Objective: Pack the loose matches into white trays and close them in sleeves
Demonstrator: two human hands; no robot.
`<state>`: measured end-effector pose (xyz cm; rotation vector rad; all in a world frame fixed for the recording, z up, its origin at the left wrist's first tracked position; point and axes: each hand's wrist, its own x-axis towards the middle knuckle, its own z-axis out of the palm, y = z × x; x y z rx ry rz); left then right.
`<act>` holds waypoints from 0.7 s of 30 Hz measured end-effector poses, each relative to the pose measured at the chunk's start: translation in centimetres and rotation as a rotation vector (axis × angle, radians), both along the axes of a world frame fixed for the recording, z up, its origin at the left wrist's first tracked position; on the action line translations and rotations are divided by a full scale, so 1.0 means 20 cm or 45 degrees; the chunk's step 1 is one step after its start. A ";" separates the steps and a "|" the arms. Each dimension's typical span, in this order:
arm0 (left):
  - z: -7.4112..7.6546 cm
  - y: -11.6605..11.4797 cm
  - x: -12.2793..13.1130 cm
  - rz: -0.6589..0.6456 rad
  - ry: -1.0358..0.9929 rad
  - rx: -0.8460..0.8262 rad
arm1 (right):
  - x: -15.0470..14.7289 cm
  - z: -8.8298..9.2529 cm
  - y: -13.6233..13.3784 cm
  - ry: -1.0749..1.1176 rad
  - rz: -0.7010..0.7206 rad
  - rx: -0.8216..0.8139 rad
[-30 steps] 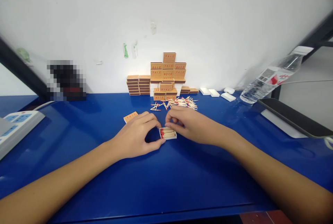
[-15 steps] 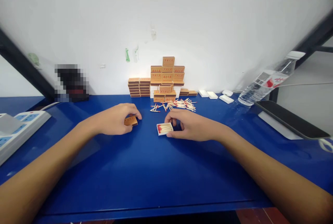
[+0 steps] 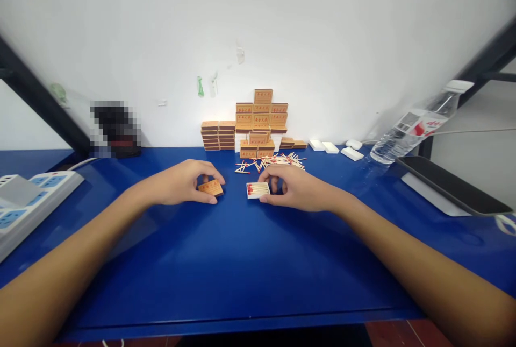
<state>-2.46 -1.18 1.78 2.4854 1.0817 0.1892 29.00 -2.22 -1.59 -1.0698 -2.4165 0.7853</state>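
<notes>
My left hand grips an orange matchbox sleeve between thumb and fingers, just above or on the blue table; I cannot tell which. To its right, my right hand pinches a small white matchbox tray by its edges. Several matches lie side by side in the tray, red heads to the left. A gap separates the sleeve from the tray. Behind my right hand, loose matches are scattered on the table. Matchboxes are piled against the wall behind them.
A neat stack of matchboxes stands left of the pile. White trays lie to the right, near a leaning plastic bottle and a dark flat device. A power strip sits at the left on the blue table.
My left hand has turned slightly, and the sleeve shows more fully and sits farther right. My right hand and the tray have moved slightly away from me. The view has shifted a little.
</notes>
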 end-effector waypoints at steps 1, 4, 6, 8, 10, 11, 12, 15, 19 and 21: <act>-0.02 -0.01 0.02 0.007 -0.032 0.034 | 0.00 0.00 0.00 0.007 0.003 0.002; -0.06 -0.03 0.07 0.022 -0.114 0.080 | 0.00 0.01 -0.01 0.011 0.013 0.015; -0.07 -0.03 0.07 0.028 -0.117 0.117 | 0.00 0.02 -0.01 0.005 0.015 0.026; -0.07 -0.03 0.07 0.027 -0.071 0.155 | 0.00 0.02 -0.01 0.005 0.018 0.033; -0.07 -0.03 0.06 0.010 -0.042 0.172 | 0.00 0.02 -0.01 0.021 0.038 0.018; -0.07 -0.03 0.06 -0.009 -0.048 0.170 | -0.01 0.01 -0.01 0.037 0.055 0.003; -0.07 -0.03 0.06 -0.029 -0.065 0.167 | -0.01 0.01 -0.01 0.057 0.072 -0.011; -0.08 -0.04 0.09 -0.047 -0.136 0.178 | -0.01 -0.01 -0.01 0.115 0.099 -0.019; -0.09 -0.05 0.11 0.024 -0.235 0.156 | -0.02 -0.01 -0.02 0.141 0.119 0.009; -0.09 -0.05 0.12 0.038 -0.272 0.134 | -0.02 0.00 -0.03 0.147 0.118 0.002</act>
